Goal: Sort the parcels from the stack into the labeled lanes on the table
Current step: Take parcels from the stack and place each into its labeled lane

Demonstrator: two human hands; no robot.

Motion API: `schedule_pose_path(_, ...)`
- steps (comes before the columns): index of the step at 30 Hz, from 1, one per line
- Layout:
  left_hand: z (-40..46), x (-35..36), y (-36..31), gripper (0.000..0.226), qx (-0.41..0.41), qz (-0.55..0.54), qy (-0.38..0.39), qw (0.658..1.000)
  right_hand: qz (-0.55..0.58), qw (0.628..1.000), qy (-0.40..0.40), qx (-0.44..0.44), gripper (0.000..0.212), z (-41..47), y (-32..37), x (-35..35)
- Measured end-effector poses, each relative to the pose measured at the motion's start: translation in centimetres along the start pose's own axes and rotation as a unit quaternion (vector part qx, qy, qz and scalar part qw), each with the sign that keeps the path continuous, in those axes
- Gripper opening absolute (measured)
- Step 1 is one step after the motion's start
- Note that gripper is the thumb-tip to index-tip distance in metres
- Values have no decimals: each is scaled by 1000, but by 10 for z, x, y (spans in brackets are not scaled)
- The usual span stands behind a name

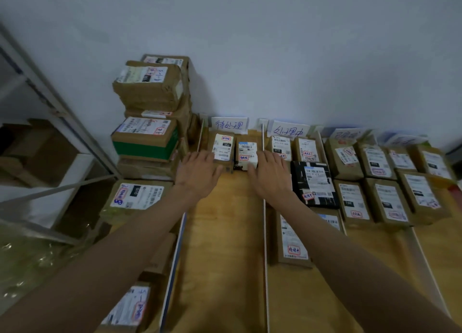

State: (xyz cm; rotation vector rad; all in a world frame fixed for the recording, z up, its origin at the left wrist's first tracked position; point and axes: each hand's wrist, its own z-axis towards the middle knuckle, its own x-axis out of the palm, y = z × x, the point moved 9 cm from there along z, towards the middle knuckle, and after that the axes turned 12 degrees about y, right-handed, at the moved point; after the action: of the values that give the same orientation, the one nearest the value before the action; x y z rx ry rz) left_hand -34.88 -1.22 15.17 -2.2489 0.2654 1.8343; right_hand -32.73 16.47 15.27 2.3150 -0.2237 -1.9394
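Left hand [200,174]: flat, fingers straight, holding nothing. Its fingertips touch the near side of the left box [223,148].
Right hand [268,174]: flat too, holding nothing. Its fingers lie against the right side of the right box [247,155].
The two hands: apart, with the two small boxes between them.
Boxes: side by side at the far end of the first lane [225,232], under the left sign [229,125], near the far edge of the bench [375,270].
Which way: the boxes lie straight ahead of both hands. Each hand is nearest its own box. The long sides run away from the person.
Stack [150,112]: at the far left corner, by the wall, still tall. I think many parcels are left to sort.
Other lanes: to the right, holding many boxes, one black box [315,182] among them.
Next: I think the left hand is closer to the stack.
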Motion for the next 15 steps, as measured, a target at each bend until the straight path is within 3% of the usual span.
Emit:
schedule_pose_path(8,-61,-52,76,44,-39,-33,-71,996,21,998,-10,-50,52,-5,84,-38)
schedule_pose_path(15,-69,-76,193,53,-134,-25,-60,989,113,990,41,-72,45,21,168,-33)
